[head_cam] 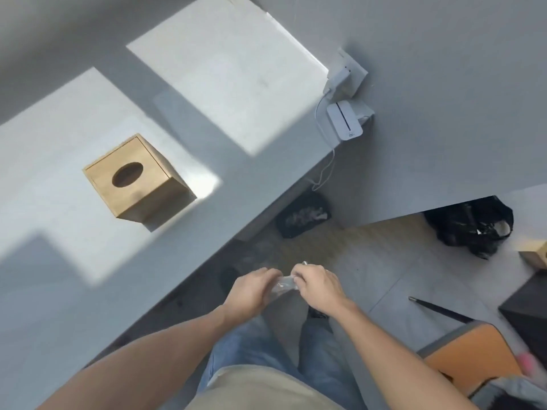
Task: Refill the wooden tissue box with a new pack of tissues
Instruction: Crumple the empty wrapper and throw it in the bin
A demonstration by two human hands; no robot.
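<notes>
The wooden tissue box [139,179] stands on the grey table [59,276] at the left, its lid on and its oval hole dark and empty. In front of my body, beyond the table's edge and over the floor, my left hand [254,290] and my right hand [318,287] both pinch a small crumpled piece of clear plastic wrapper [284,287] stretched between them. Most of the wrapper is hidden by my fingers. No pack of tissues shows anywhere in the view.
A white device [344,119] with a cable sits at the table's far corner by a wall socket. Two black bags [302,214] [470,226] lie on the floor. At the right are an orange chair seat [470,359] and another wooden box [535,255].
</notes>
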